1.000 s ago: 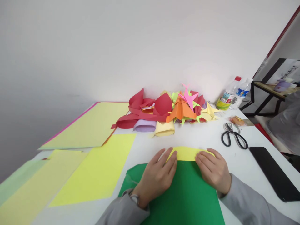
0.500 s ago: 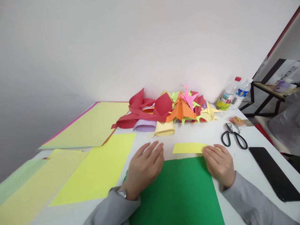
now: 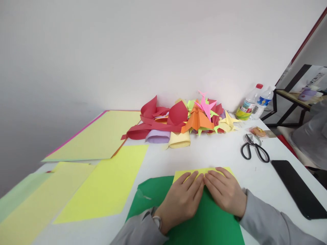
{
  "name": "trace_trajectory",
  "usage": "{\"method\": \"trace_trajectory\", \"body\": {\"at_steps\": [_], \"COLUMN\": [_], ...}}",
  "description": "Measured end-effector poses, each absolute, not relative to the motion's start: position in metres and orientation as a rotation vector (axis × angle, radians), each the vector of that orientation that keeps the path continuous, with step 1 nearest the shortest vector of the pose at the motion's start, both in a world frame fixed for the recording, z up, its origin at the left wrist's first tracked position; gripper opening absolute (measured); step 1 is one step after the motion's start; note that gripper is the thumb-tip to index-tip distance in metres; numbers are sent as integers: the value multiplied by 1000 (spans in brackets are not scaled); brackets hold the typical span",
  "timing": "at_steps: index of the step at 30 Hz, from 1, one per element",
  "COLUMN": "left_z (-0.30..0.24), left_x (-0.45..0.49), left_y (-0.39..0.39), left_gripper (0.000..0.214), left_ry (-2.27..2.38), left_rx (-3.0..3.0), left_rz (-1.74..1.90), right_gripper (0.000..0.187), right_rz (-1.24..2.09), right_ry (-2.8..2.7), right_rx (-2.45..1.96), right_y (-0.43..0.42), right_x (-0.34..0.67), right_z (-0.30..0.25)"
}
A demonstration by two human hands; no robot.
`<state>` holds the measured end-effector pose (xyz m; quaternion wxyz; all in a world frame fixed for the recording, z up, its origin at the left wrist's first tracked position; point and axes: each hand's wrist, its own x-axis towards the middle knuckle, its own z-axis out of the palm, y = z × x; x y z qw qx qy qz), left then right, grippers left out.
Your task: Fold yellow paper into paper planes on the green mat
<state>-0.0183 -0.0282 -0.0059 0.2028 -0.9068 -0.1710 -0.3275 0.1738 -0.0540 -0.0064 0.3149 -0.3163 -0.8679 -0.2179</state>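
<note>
A yellow sheet of paper point(image 3: 204, 169) lies at the far edge of a green sheet point(image 3: 158, 187), partly over it. My left hand point(image 3: 185, 194) is on the left half of the yellow paper, fingers curved down onto it. From the other side my right hand point(image 3: 226, 192) rests on its right half. The fingertips of both hands meet near the middle. Both thumbs and the near edge of the yellow paper are hidden beneath the hands.
Folded paper shapes, one an orange piece point(image 3: 198, 120), are heaped against the wall. Scissors point(image 3: 254, 149), a black phone-like slab point(image 3: 297, 187) and two bottles point(image 3: 249, 103) stand or lie on the right. Large yellow sheets point(image 3: 107, 187) spread leftward. A person's grey sleeve point(image 3: 310, 136) shows far right.
The yellow paper has come nearer, onto the green sheet's edge, and more of its surface shows. My left hand moved right onto it; my right hand moved left, toward the paper's middle.
</note>
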Motion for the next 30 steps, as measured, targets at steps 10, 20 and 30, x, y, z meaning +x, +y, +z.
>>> {"method": "trace_trajectory", "body": {"at_steps": [10,20,30], "left_z": [1,6,1], "left_x": [-34,-58,-51], "left_y": [-18,3,-9], "left_gripper": [27,22,19], "left_ry": [-491,-639,-934], "left_rx": [-2492,-2338,-2418], "left_rz": [-893,-964,-1278], "right_gripper": [20,21,70], "right_rz": [-599,-640,44], "right_ry": [-2259,-2037,-2125], "right_rx": [-890,-1116,-929], "right_y": [-47,-31,-44], "right_x": [190,224,209], "right_z": [-2,-3,0]}}
